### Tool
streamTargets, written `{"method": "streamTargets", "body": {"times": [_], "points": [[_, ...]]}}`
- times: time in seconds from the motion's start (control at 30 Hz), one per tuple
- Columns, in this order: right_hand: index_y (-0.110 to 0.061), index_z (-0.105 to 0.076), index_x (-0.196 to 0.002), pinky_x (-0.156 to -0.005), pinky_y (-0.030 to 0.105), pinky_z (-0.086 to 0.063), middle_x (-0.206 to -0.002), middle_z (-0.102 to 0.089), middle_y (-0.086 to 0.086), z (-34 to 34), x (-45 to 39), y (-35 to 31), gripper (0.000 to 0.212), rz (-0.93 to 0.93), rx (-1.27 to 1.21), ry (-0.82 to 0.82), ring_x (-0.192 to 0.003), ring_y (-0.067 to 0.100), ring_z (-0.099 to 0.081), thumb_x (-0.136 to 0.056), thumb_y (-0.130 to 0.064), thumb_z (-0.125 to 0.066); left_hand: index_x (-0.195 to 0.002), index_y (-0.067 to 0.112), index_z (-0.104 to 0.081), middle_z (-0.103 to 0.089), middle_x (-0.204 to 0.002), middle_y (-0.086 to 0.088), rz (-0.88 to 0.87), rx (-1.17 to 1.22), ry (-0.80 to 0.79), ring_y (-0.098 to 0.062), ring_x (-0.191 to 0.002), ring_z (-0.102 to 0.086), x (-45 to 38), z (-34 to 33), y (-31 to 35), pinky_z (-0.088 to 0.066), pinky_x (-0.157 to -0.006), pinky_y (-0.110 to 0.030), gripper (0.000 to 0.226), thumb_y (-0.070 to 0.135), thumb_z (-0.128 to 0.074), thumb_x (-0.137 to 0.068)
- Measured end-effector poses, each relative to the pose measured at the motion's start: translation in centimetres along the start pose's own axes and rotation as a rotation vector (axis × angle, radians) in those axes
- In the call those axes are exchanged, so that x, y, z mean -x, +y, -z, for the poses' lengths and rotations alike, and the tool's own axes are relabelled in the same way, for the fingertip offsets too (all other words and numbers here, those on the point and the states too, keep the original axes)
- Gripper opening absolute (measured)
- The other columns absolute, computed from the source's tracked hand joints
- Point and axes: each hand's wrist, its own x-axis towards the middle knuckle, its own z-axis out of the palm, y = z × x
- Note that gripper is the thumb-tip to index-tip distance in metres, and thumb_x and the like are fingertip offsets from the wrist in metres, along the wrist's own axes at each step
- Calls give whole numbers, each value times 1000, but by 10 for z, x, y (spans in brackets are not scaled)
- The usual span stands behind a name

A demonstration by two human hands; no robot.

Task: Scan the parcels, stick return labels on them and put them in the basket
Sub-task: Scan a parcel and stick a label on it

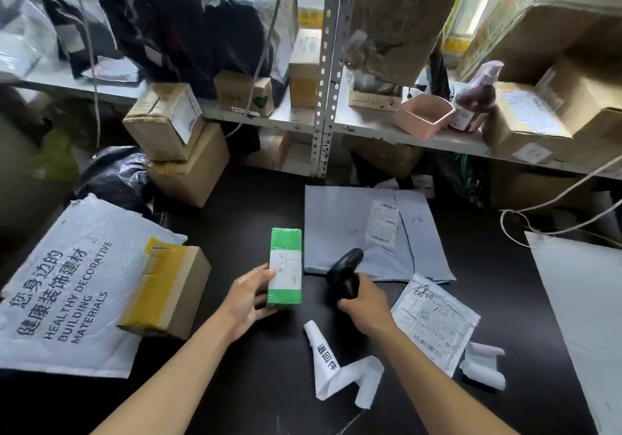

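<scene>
Right hand grips scanner beside green parcel.

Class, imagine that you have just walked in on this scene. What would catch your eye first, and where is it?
The bright green parcel at the centre of the dark table, held by the left hand. Just to its right, the right hand grips a black scanner. In front of the hands lies a curling strip of white return labels.
</scene>
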Motion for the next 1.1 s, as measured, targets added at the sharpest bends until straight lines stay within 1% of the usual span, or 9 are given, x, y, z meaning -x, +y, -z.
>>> {"method": "streamTargets", "body": {"times": [0.23,0.33,0.43,0.5,0.6,0.73,0.93,1.03,1.1], "points": [[-10,-52,-130,-80,26,-38,-124,-60,10,-15,-6,28,51,92,74,-39,-111,26,-57,-81,-11,-66,-114,18,-71,-76,-100,-5,-32,-136,198,-17,-83,-71,20,6,-28,-56,-63,-29,20,25,-64,-96],[-11,-52,-127,-84,34,-44,-122,-55,11,-18,4,33,50,134,143,78,-111,28,-54,-80,-17,-66,-113,17,-71,-76,-97,-4,-72,-158,235,-13,-77,-71,28,10,-35,-57,-58,-26,20,22,-67,-94],[-12,-58,-112,-88,36,-44,-112,-56,6,-22,25,30,30,222,179,214,-108,26,-53,-85,-21,-66,-115,15,-71,-75,-95,-5,-97,-193,247,-13,-74,-70,37,14,-43,-57,-58,-27,23,20,-69,-93],[-16,-58,-96,-80,34,-43,-99,-58,1,-29,42,25,17,278,223,128,-98,23,-58,-88,-29,-64,-118,13,-71,-75,-99,-7,-121,-262,244,-15,-77,-70,41,23,-48,-56,-63,-28,27,19,-71,-92],[-15,-56,-97,-74,34,-42,-98,-61,2,-44,60,19,34,237,344,-66,-94,24,-58,-85,-45,-66,-126,9,-67,-72,-109,-9,-208,-407,251,-17,-90,-69,49,38,-52,-52,-80,-30,44,19,-78,-85],[-12,-52,-110,-71,33,-37,-113,-63,9,-63,76,19,34,160,450,-116,-106,29,-59,-83,-30,-65,-131,15,-62,-62,-113,-1,-396,-779,333,-18,-107,-59,64,55,-50,-46,-99,-36,76,36,-89,-62],[-11,-61,-110,-79,32,-43,-108,-66,7,-60,88,4,30,91,277,-40,-104,27,-60,-82,-20,-65,-144,15,-52,-52,-125,1,-546,-1258,205,-18,-115,-45,81,70,-41,-34,-102,-22,74,20,-80,-76],[-20,-61,-97,-76,31,-46,-100,-67,1,-53,91,-9,20,93,102,32,-93,21,-62,-79,-18,-68,-146,16,-49,-50,-133,0,-531,-1332,189,-20,-127,-39,85,72,-41,-29,-111,-25,71,15,-73,-79],[-19,-61,-94,-71,29,-47,-93,-66,-3,-50,94,-19,20,116,-46,49,-85,18,-62,-77,-13,-69,-137,16,-57,-54,-126,0,-637,-1303,239,-18,-124,-41,88,63,-40,-32,-108,-24,58,18,-73,-82]]}}
